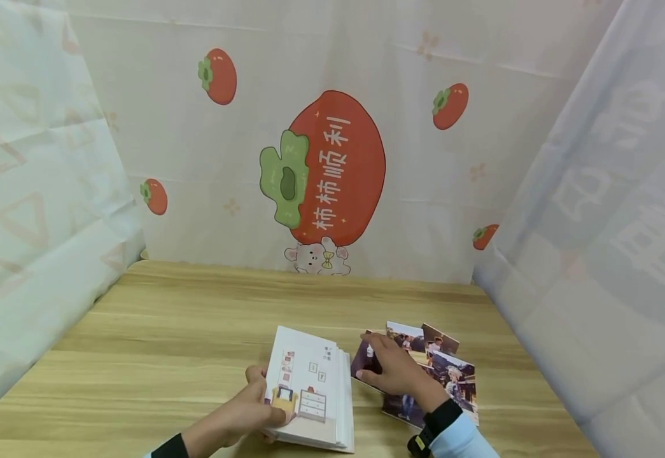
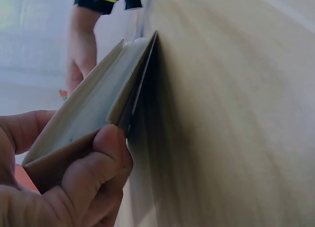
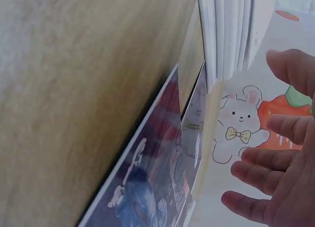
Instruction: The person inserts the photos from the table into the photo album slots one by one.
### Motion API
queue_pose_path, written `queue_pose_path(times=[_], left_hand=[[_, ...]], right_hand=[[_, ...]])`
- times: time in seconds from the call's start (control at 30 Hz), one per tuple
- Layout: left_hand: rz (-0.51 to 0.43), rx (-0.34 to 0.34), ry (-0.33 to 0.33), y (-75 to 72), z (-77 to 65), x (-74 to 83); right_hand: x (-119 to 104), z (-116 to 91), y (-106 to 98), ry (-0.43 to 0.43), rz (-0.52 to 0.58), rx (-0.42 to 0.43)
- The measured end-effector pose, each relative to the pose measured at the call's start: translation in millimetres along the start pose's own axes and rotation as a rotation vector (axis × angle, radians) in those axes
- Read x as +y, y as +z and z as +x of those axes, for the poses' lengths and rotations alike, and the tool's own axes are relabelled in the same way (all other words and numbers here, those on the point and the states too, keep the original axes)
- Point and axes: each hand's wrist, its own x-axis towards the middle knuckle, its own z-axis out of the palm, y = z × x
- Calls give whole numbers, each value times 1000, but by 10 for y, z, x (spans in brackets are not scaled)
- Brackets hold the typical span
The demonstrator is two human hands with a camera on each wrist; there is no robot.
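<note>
My left hand grips a thick white photo album by its left edge, thumb on the illustrated cover and fingers curled underneath. In the left wrist view the album is tilted off the wooden surface, its pages seen edge-on between the covers. Just right of it, my right hand hovers over several loose photo prints that overlap one another. The right wrist view has the right hand's fingers spread and relaxed with nothing between them, beside the prints.
Underneath everything is a wooden table. A white cloth backdrop printed with persimmons and a rabbit rises behind it. Hanging cloth panels flank the left and right sides. A dark band with a small device circles the right wrist.
</note>
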Motion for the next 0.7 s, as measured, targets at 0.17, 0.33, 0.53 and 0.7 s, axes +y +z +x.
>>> queue_pose_path(times=[0.17, 0.33, 0.53, 0.7], left_hand=[[145, 78, 8, 46, -39, -47], [451, 163, 39, 92, -65, -92], [688, 168, 94, 131, -83, -53], [882, 146, 178, 136, -67, -6]], right_hand=[[-22, -24, 14, 10, -6, -19], [-63, -68, 64, 19, -29, -69], [-158, -116, 122, -15, -69, -134], [-231, -138, 136, -2, -79, -154]])
